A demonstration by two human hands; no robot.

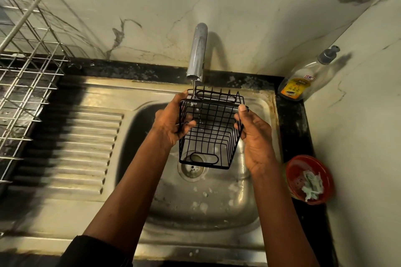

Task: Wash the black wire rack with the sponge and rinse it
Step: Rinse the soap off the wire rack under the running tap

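A black wire rack [211,132], basket-shaped with oval handle loops, hangs over the steel sink basin [238,201] under the chrome tap [197,50]. A thin stream of water falls from the spout onto the rack's far left edge. My left hand [171,121] grips the rack's left side, with fingers through the wires. Holding the right side is my right hand [256,136], its thumb on the top rim. The rack tilts with its open top toward me. A red bowl [310,180] on the right counter holds a pale sponge or scrubber [311,184].
A dish soap bottle [303,80] with a pump stands in the back right corner. The ribbed steel drainboard [82,151] lies left of the basin. A metal wire dish rack [23,67] sits at far left. The drain [193,168] is below the rack. Foam spots dot the basin.
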